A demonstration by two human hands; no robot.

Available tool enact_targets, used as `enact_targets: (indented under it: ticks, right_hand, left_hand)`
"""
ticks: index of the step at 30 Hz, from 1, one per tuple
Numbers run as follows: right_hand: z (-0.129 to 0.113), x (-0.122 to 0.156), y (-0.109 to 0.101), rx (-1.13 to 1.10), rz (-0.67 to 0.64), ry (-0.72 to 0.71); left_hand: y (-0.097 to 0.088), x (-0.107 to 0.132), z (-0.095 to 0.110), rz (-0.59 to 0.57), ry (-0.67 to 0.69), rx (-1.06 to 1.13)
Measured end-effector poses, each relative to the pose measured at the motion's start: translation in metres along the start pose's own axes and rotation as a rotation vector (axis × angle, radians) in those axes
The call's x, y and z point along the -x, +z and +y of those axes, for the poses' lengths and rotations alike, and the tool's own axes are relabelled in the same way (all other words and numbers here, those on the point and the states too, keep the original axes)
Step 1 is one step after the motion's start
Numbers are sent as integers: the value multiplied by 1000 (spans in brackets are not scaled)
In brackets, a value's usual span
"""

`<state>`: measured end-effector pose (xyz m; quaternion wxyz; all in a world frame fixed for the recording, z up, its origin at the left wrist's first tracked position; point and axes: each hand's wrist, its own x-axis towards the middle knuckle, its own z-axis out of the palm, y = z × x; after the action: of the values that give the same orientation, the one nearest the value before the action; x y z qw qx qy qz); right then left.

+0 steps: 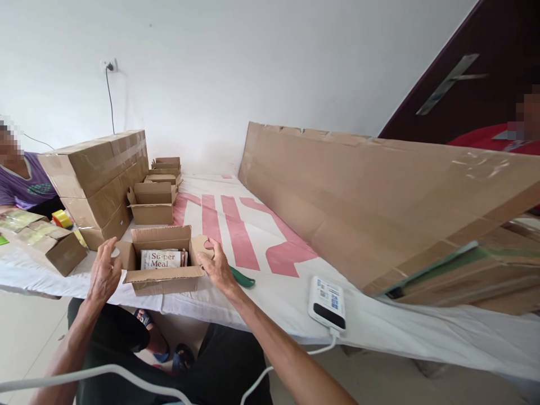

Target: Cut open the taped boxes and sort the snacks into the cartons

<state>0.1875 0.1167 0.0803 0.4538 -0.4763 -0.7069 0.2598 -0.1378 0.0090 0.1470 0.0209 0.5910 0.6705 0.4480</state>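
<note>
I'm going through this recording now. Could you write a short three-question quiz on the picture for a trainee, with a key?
1. True or false: the open box between the left hand and the right hand is empty.
2. What colour is the curved object on the table beside the right wrist?
3. Fill in: the right hand touches the box's right-hand ____.

Key:
1. False; a printed item reading "Super Meal" shows inside.
2. Green.
3. Flap.
</note>
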Motion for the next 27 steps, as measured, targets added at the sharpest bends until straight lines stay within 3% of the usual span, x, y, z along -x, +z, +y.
enact_targets:
  ticks: [2, 4, 8, 14, 18, 22, 27]
  right_hand:
    - [-1, 2, -2, 26, 67, -17]
    - [-4, 3, -5, 96, 110, -97]
    - [-5, 4, -7, 208, 43, -178]
    - [7, 10, 7, 22, -62, -48]
    - [11, 17, 14, -173, -103, 35]
    - [5, 25, 14, -331, -153, 114]
    - [-12, 32, 13, -412, -215, 75]
  left_hand:
    - [-5, -1, 2, 13, 127, -127]
    - [-8, -2, 4, -56, 178, -197]
    - [-6, -4, 5, -223, 124, -228]
    - [5, 8, -5, -342, 43, -112]
    - [14, 22, -6, -372, 32, -54]
    - [21, 30, -7, -330, 38, -27]
    - [25, 35, -7, -295, 68, 40]
